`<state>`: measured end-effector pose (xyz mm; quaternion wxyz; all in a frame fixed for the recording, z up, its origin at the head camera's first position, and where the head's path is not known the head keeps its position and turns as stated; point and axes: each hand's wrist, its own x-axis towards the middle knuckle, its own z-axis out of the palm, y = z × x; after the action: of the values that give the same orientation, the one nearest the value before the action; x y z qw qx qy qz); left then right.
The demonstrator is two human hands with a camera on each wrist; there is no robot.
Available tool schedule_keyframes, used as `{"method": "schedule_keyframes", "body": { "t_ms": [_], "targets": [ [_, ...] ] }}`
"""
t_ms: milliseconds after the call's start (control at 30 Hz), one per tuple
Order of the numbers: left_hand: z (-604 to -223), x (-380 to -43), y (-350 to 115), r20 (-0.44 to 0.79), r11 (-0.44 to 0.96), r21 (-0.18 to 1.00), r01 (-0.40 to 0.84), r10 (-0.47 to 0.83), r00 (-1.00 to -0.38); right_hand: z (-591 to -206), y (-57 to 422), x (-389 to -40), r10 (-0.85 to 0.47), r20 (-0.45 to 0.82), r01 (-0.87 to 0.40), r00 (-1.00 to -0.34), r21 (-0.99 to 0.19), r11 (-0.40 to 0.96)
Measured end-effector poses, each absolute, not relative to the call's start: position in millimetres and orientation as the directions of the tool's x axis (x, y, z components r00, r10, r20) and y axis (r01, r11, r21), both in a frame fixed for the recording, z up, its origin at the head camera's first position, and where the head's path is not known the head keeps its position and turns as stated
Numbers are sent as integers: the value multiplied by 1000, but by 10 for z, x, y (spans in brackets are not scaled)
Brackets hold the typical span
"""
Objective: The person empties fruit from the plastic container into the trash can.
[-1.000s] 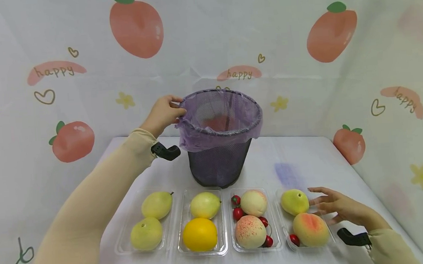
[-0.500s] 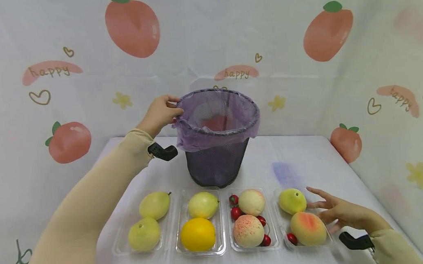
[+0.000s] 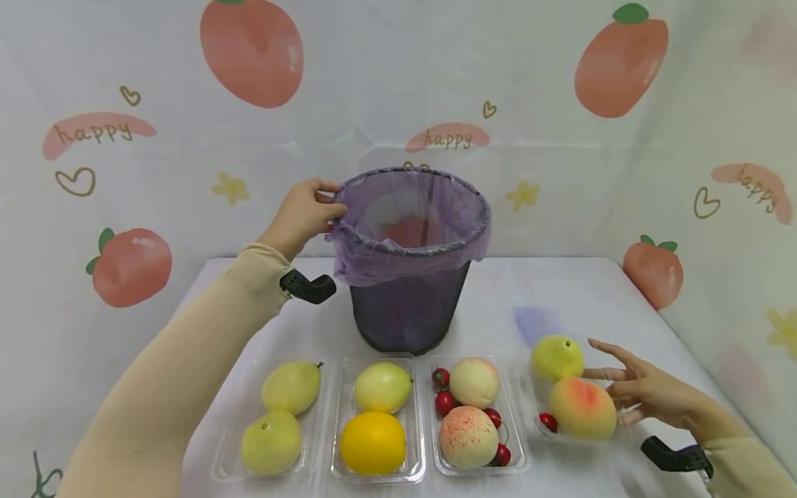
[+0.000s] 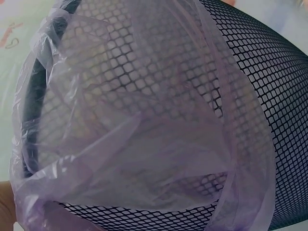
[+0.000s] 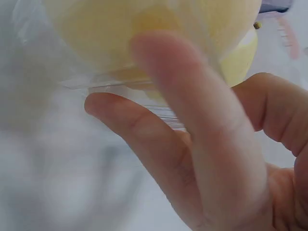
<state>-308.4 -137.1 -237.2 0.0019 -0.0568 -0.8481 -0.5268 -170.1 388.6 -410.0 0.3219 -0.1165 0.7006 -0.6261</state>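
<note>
My left hand (image 3: 299, 219) grips the left rim of a black mesh wastebasket (image 3: 403, 310) lined with a thin purple bag (image 3: 410, 266). In the left wrist view the bag is folded over the rim, and only a bit of the hand shows at lower left. At the right, my right hand (image 3: 662, 396) holds a clear plastic tray (image 3: 578, 438) by its right side, raised off the table. That tray carries a yellow-green pear (image 3: 557, 357), a peach (image 3: 582, 410) and a small red cherry-like fruit (image 3: 548, 422). The right wrist view shows fingers (image 5: 211, 120) against the tray's wall and underside.
Three more clear trays stand in a row: one with two pears (image 3: 271, 443), one with a lemon-like fruit (image 3: 383, 387) and an orange-yellow fruit (image 3: 373, 443), one with two peaches (image 3: 469, 437) and several red fruits. A fruit-print cloth (image 3: 358, 67) hangs behind.
My right hand has taken hold of the rightmost tray and lifted it slightly with its fruit. The left hand stays at the wastebasket's rim.
</note>
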Motion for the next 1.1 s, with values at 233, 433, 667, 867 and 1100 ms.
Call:
{"method": "schedule_keyframes", "body": {
  "t_ms": [233, 433, 667, 867, 1100],
  "targets": [
    [-2365, -3090, -1357, 65, 458, 883, 102, 96, -993, -3644, 3867, -1888, -618, -136, 121, -775, -990, 66],
    [-2377, -3099, -1349, 58, 462, 882, 96, 95, -994, -3057, 3761, -2096, -643, -42, 50, -765, -999, 5],
    [-2386, -3096, -1366, 61, 470, 877, 101, 99, -993, -2384, 3599, -2435, -674, -41, 102, -737, -993, -52],
    [-2382, -3094, -1377, 62, 474, 875, 101, 97, -993, -1782, 3247, -2723, -480, -172, 79, -860, -975, 208],
    [-2381, -3094, -1359, 58, 460, 883, 94, 91, -994, -1380, 2659, -2970, -285, -244, 170, -927, -950, 261]
  ]
}}
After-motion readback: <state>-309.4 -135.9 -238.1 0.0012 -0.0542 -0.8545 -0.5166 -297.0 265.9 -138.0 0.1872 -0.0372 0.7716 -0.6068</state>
